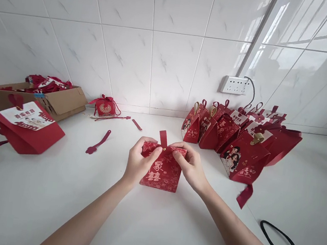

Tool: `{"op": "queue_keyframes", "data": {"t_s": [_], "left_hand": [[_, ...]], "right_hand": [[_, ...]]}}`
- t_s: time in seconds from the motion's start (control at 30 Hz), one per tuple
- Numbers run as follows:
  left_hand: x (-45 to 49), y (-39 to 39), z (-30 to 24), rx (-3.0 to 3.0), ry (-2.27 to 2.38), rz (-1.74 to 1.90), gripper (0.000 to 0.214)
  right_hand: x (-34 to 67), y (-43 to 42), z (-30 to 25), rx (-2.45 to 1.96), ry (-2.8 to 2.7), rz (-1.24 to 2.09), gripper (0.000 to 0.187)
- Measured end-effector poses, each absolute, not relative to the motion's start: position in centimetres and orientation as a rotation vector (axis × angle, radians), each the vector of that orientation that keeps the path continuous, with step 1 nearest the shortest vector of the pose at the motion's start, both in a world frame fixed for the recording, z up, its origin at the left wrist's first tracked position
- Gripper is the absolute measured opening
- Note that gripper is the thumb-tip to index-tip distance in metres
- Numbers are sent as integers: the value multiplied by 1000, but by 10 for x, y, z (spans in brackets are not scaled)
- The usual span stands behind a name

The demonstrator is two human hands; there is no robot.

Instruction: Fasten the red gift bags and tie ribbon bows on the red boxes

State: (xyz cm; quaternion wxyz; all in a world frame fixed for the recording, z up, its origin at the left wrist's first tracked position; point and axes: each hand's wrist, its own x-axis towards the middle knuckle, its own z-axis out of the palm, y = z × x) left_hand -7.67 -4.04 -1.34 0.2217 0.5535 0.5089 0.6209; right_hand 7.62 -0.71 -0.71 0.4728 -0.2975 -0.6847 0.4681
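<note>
Both hands are pinching the top edge of the red gift box (161, 171) — left hand (139, 160) and right hand (189, 166) closed on it — standing mid-table (49, 195), finished boxes (233, 142) resting near the wall.

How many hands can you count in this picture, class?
2. The left hand pinches the red box at its top left; the right hand pinches its top right. No other hands show.

white tiled wall (130, 53), white table (33, 201), socket (234, 85)
</note>
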Motion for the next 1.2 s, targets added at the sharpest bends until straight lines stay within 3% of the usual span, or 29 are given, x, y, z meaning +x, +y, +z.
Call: {"op": "queue_keyframes", "data": {"t_s": [0.5, 0.8, 1.07, 1.2], "left_hand": [[-73, -41, -19, 1539, 1404, 1748, 20], [-70, -45, -26, 1361, 1438, 1765, 27], [-91, -32, -44, 1269, 1185, 1413, 56], [-97, -29, -46, 1343, 1153, 1217, 60]], "right_hand": [[72, 1, -13, -729, -1605, 1251, 22], [53, -6, -19, -790, -1400, 1129, 22], [71, -13, -16, -813, -1427, 1188, 31], [90, -31, -15, -848, -1481, 1125, 23]]}}
